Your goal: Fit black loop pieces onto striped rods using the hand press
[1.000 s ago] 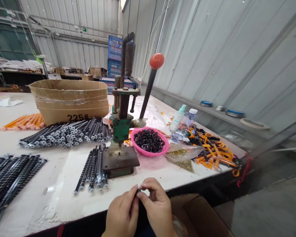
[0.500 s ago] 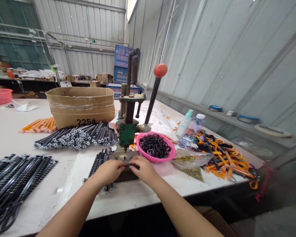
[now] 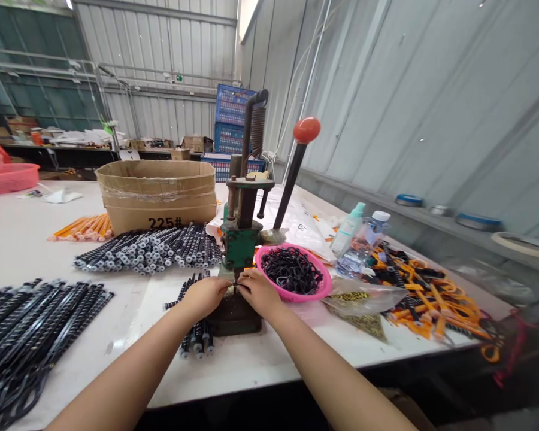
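Note:
A green hand press (image 3: 242, 242) with a red-knobbed lever (image 3: 291, 170) stands in front of me. Under its punch, my left hand (image 3: 209, 294) and my right hand (image 3: 259, 292) meet with fingertips pinched together. What they pinch is mostly hidden; a small dark bit shows between them. Black spiral-patterned rods (image 3: 197, 341) with pale ends lie beside the press base, under and past my left wrist. Close to my right hand sits a pink basket (image 3: 326, 287) of black loops (image 3: 291, 269).
A cardboard box (image 3: 157, 191) stands behind piled black rods (image 3: 148, 248), with more rods (image 3: 40, 323) at left. To the right are a bag of brass-coloured bits (image 3: 359, 317), a spray bottle (image 3: 348, 230), a water bottle (image 3: 363, 242) and orange straps (image 3: 435, 293).
Both hands have moved slightly forward and up, from the front of the press base to just under the punch. The camera view has shifted a little left.

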Motion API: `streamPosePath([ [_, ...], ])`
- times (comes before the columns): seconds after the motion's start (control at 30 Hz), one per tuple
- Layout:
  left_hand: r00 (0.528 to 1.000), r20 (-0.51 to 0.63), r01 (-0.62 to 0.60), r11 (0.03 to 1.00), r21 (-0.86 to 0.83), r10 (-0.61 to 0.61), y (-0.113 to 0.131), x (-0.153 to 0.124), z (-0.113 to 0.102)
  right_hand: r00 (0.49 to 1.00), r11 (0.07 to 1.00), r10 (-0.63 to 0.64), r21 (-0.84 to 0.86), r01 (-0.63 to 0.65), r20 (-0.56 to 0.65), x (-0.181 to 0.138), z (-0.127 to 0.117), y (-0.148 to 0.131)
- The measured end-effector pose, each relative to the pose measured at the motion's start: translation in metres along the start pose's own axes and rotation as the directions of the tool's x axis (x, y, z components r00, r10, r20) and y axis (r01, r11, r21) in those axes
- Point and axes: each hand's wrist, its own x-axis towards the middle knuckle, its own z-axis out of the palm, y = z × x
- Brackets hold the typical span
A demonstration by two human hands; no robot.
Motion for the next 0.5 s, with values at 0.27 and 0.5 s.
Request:
streamPosePath([
  [0.27, 0.999, 0.018, -0.032, 0.989, 0.144, 0.030, 0.003, -0.006, 0.004, 0.993, 0.990, -0.119, -0.075, 0.120, 0.018, -0.013, -0.012, -0.009],
  [0.5, 0.994, 0.091, -0.087, 0.969, 0.231, 0.068, 0.003, -0.006, 0.002, 0.719, 0.940, 0.232, 0.342, 0.008, -0.655, 0.062, -0.149, -0.029],
])
